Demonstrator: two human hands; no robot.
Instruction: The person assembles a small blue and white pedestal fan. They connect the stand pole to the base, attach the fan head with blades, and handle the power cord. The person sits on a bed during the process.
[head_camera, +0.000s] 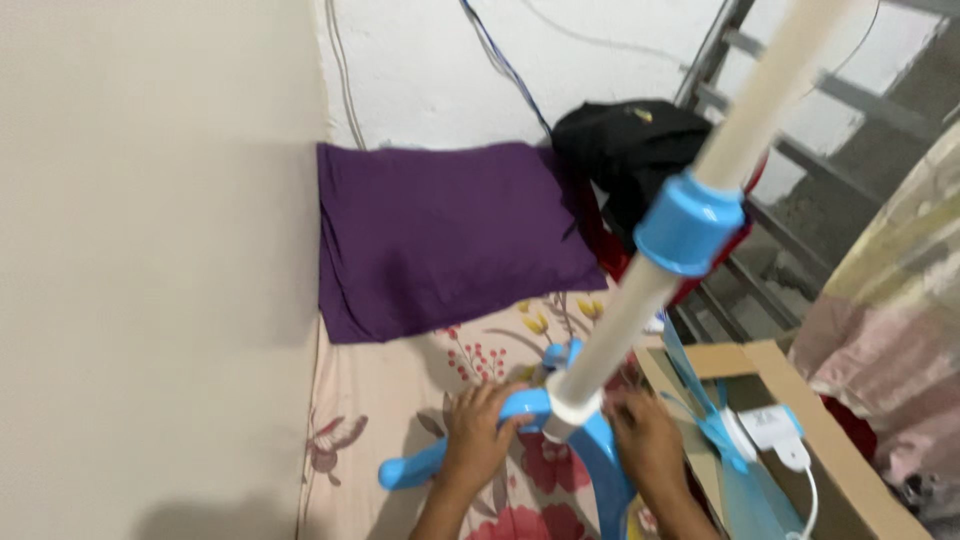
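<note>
A white pole (620, 330) with a blue collar (690, 225) rises toward the camera from a blue cross-shaped base (560, 440) lying on a floral sheet. My left hand (480, 435) rests on the base's left arm, fingers curled over it. On the right side of the base, my right hand (648, 440) presses next to the pole's foot. Whether either hand truly grips the base is unclear.
A purple pillow (440, 235) lies against the back wall. A black bag (625, 150) sits on a red chair. An open cardboard box (810, 420) at right holds translucent blue fan blades (715, 420) and a white plug with cord (785, 440). A beige wall (150, 270) is on the left.
</note>
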